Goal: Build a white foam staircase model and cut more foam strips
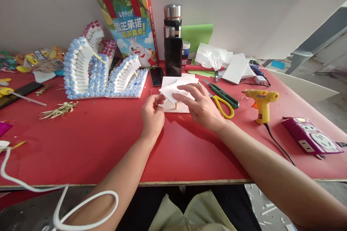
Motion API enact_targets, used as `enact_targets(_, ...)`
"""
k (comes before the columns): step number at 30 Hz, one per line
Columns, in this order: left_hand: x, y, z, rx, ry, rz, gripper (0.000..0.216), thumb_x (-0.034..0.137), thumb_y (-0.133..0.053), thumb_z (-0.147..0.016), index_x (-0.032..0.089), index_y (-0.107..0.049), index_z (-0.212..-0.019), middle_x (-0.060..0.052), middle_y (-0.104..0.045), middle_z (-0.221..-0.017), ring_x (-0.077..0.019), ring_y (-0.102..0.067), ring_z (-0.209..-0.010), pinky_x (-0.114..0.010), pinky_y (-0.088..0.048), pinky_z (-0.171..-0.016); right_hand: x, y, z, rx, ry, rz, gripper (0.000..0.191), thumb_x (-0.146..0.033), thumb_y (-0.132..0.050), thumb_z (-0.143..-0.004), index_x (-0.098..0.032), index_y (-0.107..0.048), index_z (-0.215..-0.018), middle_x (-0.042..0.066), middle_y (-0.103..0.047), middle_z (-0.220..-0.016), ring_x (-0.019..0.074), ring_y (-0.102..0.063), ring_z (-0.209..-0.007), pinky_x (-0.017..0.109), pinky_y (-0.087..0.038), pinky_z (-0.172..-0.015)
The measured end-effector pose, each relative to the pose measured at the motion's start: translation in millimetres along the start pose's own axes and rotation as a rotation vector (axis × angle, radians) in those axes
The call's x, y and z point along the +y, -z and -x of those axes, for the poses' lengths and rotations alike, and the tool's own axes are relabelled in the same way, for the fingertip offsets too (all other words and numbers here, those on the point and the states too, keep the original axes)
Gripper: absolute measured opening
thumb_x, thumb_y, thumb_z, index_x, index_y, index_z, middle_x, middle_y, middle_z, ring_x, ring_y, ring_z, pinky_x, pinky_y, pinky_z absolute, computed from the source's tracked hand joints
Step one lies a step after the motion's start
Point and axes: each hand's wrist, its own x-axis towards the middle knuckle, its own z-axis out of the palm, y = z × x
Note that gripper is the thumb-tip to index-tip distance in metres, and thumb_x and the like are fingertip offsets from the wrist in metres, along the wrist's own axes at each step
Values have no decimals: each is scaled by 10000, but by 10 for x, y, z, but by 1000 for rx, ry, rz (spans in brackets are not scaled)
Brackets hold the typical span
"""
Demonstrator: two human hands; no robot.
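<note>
The left hand (153, 115) pinches the bottom sheet (183, 108), the right hand (200, 107) lies open on the top sheet (169, 92); both look cut and stacked, maybe not glued yet.

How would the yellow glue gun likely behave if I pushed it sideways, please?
The glue gun would probably tip, since it stands upright on a narrow base. Its cord trails toward the table edge and may tug it back. It looks like light plastic.

shopping bag (127, 48) | print: "雪王承诺 真茶真果!" | other labels: unreadable
</note>
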Motion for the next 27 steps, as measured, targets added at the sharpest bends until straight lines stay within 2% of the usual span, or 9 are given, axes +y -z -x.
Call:
enact_targets(3,22,12,4,-35,6,-106,370,35,-471,-728,188,-660,-1006,-63,-691,-1042,-208,-646,-973,-343,-491,-875,37,90,25,67,-45,-6,533,-59,-412,-914,-218,-531,-1409,139,-558,-1397,283,-516,-1235,464,-455,-987)
enact_targets(6,50,31,11,-69,11,-200,345,25,-488,-730,189,-656,-983,-78,-685,-1078,-231,-644,-986,-355,-496,-851,118,190,65,98,-259,18,382,-103,-428,-915,-168,-657,-1213,141,-676,-1132,242,-644,-954,358,-503,-790)
enact_targets(8,65,44,18,-78,-9,-230,339,24,-494,-732,197,-659,-973,-80,-686,-1079,-247,-640,-997,-360,-499,-839,160,238,83,-14,-426,89,288,-123,-470,-888,-180,-715,-1029,104,-713,-945,231,-654,-786,327,-464,-660)
enact_targets(10,72,55,25,-76,-15,-239,330,34,-502,-748,202,-659,-985,-82,-688,-1085,-256,-641,-1006,-370,-501,-848,167,257,86,-177,-550,159,246,-137,-506,-862,-188,-726,-961,83,-721,-827,239,-651,-714,319,-414,-595)
enact_targets(12,74,64,30,-81,4,-226,328,50,-508,-771,201,-658,-1020,-87,-689,-1115,-257,-646,-1018,-379,-505,-864,143,248,75,-277,-612,165,240,-163,-521,-866,-184,-721,-997,85,-735,-830,250,-664,-730,315,-392,-578)
enact_targets(14,75,70,34,-85,11,-201,341,55,-513,-778,200,-659,-1050,-91,-687,-1135,-255,-651,-1037,-377,-509,-876,113,219,59,-291,-626,106,250,-197,-531,-881,-180,-709,-1057,94,-751,-920,255,-682,-800,307,-400,-591)
enact_targets(17,75,75,37,-67,11,-183,341,72,-533,-780,205,-667,-1064,-90,-686,-1130,-253,-649,-1059,-365,-519,-870,123,173,52,-243,-679,-60,255,-223,-550,-887,-183,-694,-1093,92,-756,-989,227,-688,-803,289,-430,-610)
enact_targets(22,59,56,34,-30,86,-58,272,184,-605,-811,195,-674,-1074,-101,-685,-1094,-246,-660,-1032,-382,-552,-866,292,161,88,-123,-971,-551,214,-275,-633,-846,-180,-682,-1032,27,-693,-706,131,-569,-487,251,-408,-482)
enact_targets(27,111,-7,38,-58,275,268,296,231,-679,-778,175,-661,-1068,-74,-684,-959,-226,-689,-928,-405,-598,-813,404,194,98,66,-1113,-1022,270,-255,-741,-758,-133,-684,-992,-9,-587,-578,99,-504,-474,211,-340,-418)
